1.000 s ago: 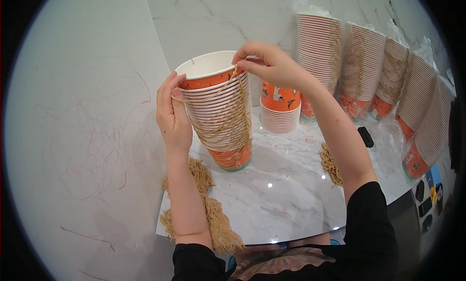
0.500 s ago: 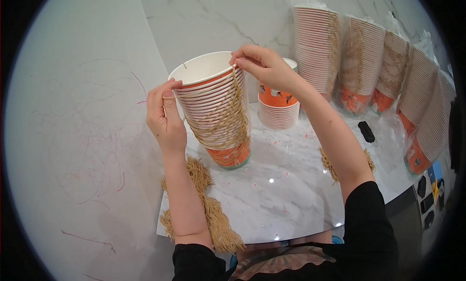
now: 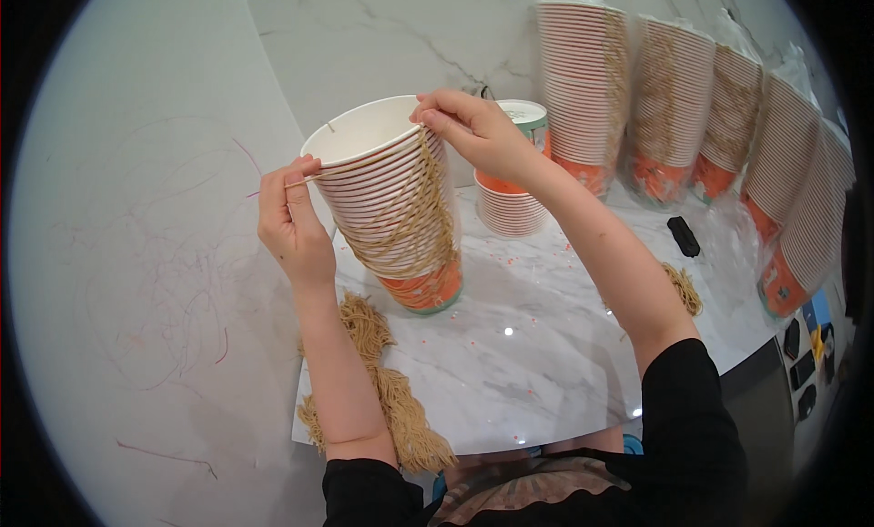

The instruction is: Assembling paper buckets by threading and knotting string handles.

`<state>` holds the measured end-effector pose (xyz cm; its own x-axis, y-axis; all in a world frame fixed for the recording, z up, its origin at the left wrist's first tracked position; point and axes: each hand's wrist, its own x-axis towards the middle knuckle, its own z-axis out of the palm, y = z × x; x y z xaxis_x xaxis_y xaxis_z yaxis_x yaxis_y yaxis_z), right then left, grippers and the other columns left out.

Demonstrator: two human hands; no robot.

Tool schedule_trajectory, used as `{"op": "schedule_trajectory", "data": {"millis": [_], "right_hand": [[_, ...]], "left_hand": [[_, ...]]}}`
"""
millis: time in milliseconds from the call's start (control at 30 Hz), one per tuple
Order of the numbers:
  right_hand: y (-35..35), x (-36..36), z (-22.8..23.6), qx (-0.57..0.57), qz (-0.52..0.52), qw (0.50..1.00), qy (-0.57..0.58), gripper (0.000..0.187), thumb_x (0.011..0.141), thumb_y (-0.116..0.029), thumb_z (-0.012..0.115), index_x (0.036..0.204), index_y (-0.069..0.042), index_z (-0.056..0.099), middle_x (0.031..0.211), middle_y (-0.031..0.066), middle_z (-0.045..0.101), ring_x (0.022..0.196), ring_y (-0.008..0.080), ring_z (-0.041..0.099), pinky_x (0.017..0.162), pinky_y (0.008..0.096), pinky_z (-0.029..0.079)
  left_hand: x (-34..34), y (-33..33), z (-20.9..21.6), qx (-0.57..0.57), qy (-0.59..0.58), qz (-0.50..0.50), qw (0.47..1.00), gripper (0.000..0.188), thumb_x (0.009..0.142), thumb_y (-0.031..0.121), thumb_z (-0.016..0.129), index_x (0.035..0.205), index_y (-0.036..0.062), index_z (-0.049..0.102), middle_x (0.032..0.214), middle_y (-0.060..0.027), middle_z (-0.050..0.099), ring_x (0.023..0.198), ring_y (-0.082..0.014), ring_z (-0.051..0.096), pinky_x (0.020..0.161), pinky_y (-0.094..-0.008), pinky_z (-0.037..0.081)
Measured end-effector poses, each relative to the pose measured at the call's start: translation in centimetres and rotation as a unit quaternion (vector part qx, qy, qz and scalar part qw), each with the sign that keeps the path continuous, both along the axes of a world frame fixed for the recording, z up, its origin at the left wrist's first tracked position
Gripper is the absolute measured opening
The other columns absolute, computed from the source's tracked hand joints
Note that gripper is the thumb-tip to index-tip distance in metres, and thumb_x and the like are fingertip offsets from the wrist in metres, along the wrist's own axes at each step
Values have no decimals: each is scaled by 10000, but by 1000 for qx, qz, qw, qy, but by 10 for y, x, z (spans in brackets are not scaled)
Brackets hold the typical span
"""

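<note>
Pinching tan string [image 3: 411,219] at the cup stack's [image 3: 391,208] rim, both hands' fingers have drawn it tauter; left hand [image 3: 293,225] at nine o'clock, right hand [image 3: 473,131] at one.

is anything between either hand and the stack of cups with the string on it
Nothing visible. The left hand pinches a tan string at the side of the stack of cups, and the right hand sits on the rim, fingers on the string.
</note>
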<state>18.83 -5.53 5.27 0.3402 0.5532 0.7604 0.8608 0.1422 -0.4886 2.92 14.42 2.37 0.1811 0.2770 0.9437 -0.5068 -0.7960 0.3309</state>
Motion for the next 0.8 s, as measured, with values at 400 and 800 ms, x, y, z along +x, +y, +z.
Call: {"op": "schedule_trajectory", "data": {"millis": [400, 800], "right_hand": [[-16, 37, -7, 26, -33, 995, 91, 363, 1067, -325, 526, 1279, -57, 648, 1223, 91, 678, 1089, 170, 643, 974, 343, 513], [-36, 113, -75, -117, -387, 897, -179, 346, 914, -246, 683, 1181, -27, 703, 1170, 180, 684, 1142, 364, 606, 1060, 443, 435]], "left_hand": [[-2, 19, -3, -184, 15, -148, 972, 221, 977, 138, 522, 875, 13, 672, 1040, -134, 744, 1082, -205, 659, 990, -343, 472], [7, 31, -14, 48, 125, 243, 961, 220, 960, 181, 517, 930, 26, 672, 1316, -202, 664, 1207, -248, 625, 1012, -393, 461]]}}
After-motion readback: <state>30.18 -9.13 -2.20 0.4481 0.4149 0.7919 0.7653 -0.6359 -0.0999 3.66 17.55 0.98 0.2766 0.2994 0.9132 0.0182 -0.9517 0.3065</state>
